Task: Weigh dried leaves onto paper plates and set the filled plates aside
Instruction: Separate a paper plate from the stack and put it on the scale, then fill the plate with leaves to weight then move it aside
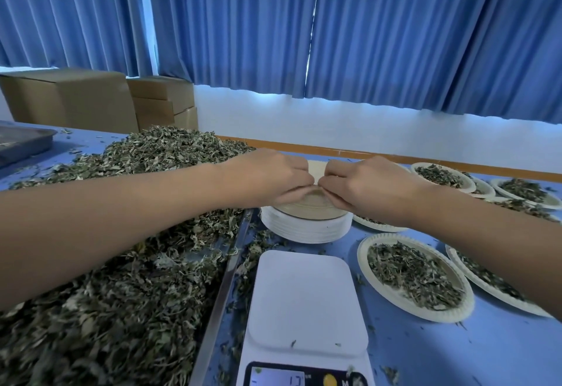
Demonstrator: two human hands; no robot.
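A stack of empty paper plates (307, 227) stands on the blue table behind a white digital scale (307, 303), whose platform is bare. My left hand (270, 175) and my right hand (365, 185) meet over the stack, and both pinch the near rim of the top plate (316, 166), which tilts up at the far side. A large heap of dried leaves (121, 233) covers a metal tray on the left, under my left forearm. A filled plate (413, 276) lies right of the scale.
Several more filled plates (441, 175) lie along the right side of the table. A metal tray (24, 139) sits at the far left, cardboard boxes (91, 99) behind it. Loose leaf bits are scattered on the table (425, 355). Blue curtains hang behind.
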